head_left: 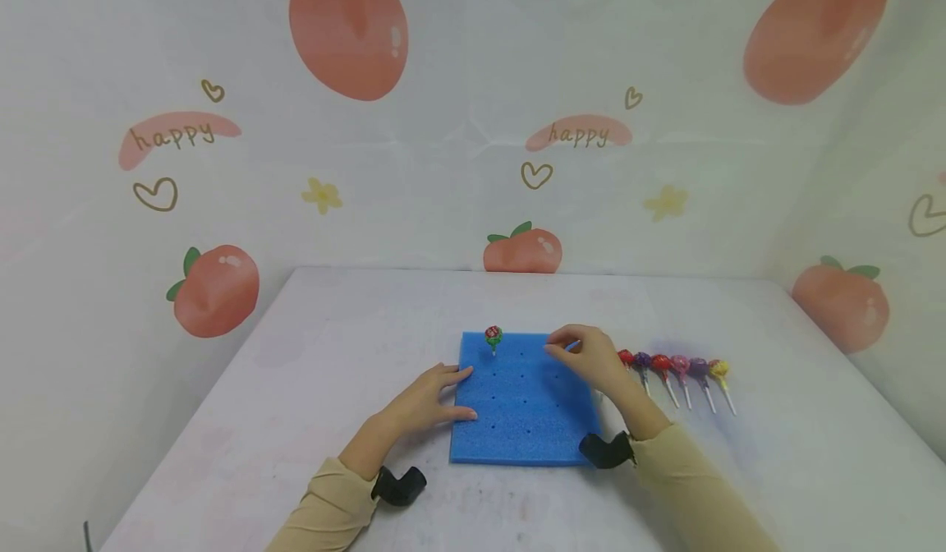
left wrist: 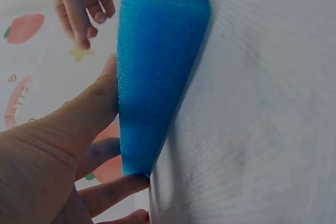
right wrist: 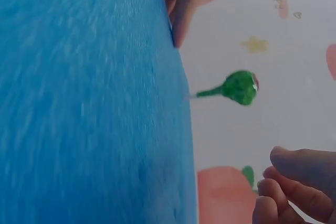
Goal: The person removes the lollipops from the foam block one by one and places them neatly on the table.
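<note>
A blue foam board point(head_left: 510, 447) with rows of small holes lies flat on the table. One green-wrapped lollipop point(head_left: 493, 337) with a red top stands upright in it near the far left corner; its stick enters the foam in the right wrist view. At the board's left edge, my left hand point(head_left: 424, 400) rests with thumb and fingers spread, touching the foam. Above the board's far right part hovers my right hand point(head_left: 591, 359), fingers loosely bent. Nothing shows between its fingertips point(right wrist: 278, 156) in the right wrist view.
Right of the board lies a row of several wrapped lollipops, including a pink one point(head_left: 680, 364) and a yellow one point(head_left: 719, 369), sticks pointing toward me. Black wrist mounts point(head_left: 399, 486) sit at both sleeves. A cloth point(head_left: 443, 166) printed with fruit hangs behind the table.
</note>
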`<control>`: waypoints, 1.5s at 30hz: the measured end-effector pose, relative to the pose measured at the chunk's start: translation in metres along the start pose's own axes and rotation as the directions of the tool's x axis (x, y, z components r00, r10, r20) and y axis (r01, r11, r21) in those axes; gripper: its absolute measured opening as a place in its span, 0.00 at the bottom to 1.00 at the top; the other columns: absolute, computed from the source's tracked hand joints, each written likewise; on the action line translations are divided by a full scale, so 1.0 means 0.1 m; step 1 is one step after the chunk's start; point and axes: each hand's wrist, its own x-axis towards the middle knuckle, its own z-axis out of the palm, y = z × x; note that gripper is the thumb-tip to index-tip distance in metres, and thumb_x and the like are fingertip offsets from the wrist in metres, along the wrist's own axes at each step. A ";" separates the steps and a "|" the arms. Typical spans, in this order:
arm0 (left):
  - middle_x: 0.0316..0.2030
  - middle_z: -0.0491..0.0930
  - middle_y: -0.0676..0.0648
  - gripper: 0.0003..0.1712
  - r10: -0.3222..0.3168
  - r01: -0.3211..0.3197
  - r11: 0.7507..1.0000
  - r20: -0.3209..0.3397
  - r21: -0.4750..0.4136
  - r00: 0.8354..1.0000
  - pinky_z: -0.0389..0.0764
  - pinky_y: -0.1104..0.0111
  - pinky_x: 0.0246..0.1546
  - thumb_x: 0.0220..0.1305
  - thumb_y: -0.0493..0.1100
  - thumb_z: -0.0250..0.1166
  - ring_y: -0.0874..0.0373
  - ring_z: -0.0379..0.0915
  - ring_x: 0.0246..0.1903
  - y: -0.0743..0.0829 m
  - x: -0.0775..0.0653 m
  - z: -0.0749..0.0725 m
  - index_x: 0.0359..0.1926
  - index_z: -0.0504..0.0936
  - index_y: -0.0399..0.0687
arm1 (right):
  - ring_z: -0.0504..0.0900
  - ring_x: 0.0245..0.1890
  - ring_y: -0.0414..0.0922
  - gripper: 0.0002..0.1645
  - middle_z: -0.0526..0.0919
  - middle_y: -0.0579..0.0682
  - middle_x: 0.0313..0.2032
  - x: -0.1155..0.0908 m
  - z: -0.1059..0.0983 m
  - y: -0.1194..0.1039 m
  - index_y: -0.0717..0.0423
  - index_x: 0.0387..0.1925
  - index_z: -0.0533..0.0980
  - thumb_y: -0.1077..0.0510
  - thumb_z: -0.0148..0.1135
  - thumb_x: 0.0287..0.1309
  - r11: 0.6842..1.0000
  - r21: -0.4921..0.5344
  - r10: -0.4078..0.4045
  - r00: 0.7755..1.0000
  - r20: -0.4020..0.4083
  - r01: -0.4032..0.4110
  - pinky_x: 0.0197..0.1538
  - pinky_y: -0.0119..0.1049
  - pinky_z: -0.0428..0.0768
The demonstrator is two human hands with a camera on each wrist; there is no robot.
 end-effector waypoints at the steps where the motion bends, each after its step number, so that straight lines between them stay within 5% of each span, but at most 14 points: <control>1: 0.67 0.61 0.36 0.43 0.000 0.000 1.000 0.000 0.000 1.000 0.56 0.43 0.66 0.54 0.55 0.68 0.35 0.48 0.69 0.00 0.00 0.00 0.67 0.64 0.43 | 0.79 0.30 0.44 0.11 0.84 0.56 0.33 0.02 0.04 -0.02 0.62 0.37 0.81 0.58 0.63 0.56 1.000 0.004 -0.008 1.000 0.002 0.008 0.33 0.30 0.78; 11: 0.67 0.61 0.37 0.43 -0.004 0.004 1.000 0.002 0.006 1.000 0.57 0.43 0.66 0.54 0.56 0.67 0.35 0.49 0.69 -0.01 0.01 0.00 0.67 0.64 0.44 | 0.82 0.32 0.48 0.14 0.84 0.57 0.31 0.17 0.39 -0.11 0.65 0.40 0.80 0.58 0.64 0.55 0.996 0.085 -0.043 0.998 0.046 0.039 0.35 0.34 0.81; 27: 0.67 0.62 0.36 0.42 0.000 0.000 1.000 0.005 0.005 1.000 0.57 0.42 0.65 0.54 0.55 0.67 0.35 0.49 0.69 -0.01 0.02 0.00 0.67 0.65 0.44 | 0.81 0.27 0.43 0.24 0.84 0.59 0.35 0.30 0.66 -0.20 0.67 0.50 0.75 0.56 0.65 0.54 0.983 0.156 0.082 0.992 0.100 -0.097 0.28 0.31 0.76; 45: 0.67 0.62 0.36 0.43 0.005 -0.005 1.000 0.003 0.002 1.000 0.57 0.43 0.66 0.54 0.56 0.67 0.35 0.49 0.69 -0.03 0.02 0.01 0.67 0.65 0.45 | 0.75 0.26 0.40 0.10 0.82 0.55 0.31 0.34 0.71 -0.26 0.61 0.37 0.80 0.59 0.65 0.53 0.984 0.159 0.074 0.995 0.065 -0.084 0.26 0.29 0.73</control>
